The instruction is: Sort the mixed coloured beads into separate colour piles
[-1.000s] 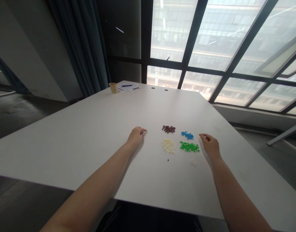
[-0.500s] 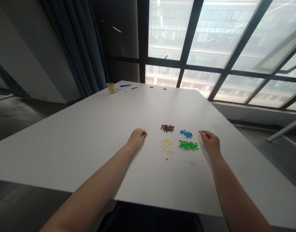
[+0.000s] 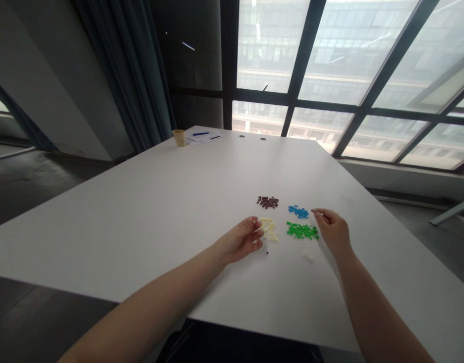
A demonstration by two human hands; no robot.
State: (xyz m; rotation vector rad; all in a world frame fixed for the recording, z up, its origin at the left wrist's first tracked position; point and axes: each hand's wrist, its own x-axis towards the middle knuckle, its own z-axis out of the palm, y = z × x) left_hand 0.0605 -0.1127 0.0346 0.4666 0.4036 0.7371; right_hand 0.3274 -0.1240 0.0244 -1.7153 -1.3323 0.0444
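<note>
My left hand (image 3: 242, 240) is at the left edge of a loose pile of cream-coloured small bricks (image 3: 270, 231). Its fingers are curled a little and apart, and I see nothing held in them. On the right, my right hand (image 3: 333, 231) is closed in a pinch beside the blue brick pile (image 3: 298, 212) and the green brick pile (image 3: 302, 231). Whatever its fingertips hold is too small to make out. Dark brown bricks (image 3: 268, 202) lie behind the cream ones. Nearer me are a tiny black piece (image 3: 267, 252) and a few whitish pieces (image 3: 308, 257).
The white table (image 3: 171, 212) carries a tan cup (image 3: 179, 138) at its far left, next to papers (image 3: 196, 141) with a blue pen (image 3: 200, 133). Two dark round discs lie near the far edge. Windows stand beyond the table.
My left hand has moved right to the cream pile and its fingers have spread. The yellowish piece by my right fingertips no longer shows. The view has shifted slightly.
</note>
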